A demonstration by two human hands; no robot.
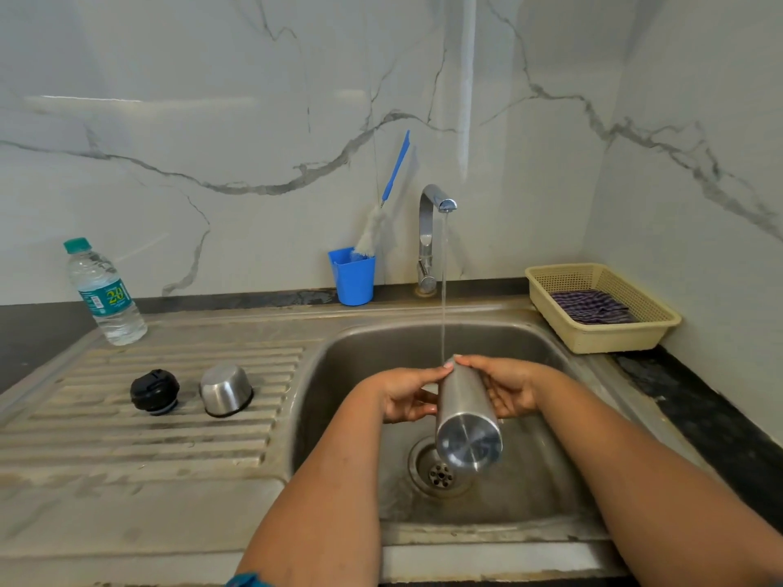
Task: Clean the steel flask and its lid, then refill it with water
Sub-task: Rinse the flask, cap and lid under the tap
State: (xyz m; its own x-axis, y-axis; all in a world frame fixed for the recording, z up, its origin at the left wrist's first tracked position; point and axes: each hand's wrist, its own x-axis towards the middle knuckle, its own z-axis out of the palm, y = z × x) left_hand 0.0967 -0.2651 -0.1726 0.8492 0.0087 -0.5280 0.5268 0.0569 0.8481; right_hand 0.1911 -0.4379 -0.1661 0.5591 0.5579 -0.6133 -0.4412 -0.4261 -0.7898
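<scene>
Steel flask (464, 410) lay tilted over the sink (339, 374), mouth under the tap's (432, 230) stream, gripped by left hand (406, 396) and right hand (508, 389). Its steel cup lid (225, 389) and black stopper (154, 391) sat on the drainboard (84, 425).

Grey-veined white marble walls (212, 120) meet in a corner above a dark countertop (720, 417)

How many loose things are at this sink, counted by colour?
Steel: 2, flask, cup
Blue: 2, holder, brush
Black: 1, lid
Clear: 1, bottle
Beige: 1, basket
Purple: 1, cloth
Total: 8
</scene>
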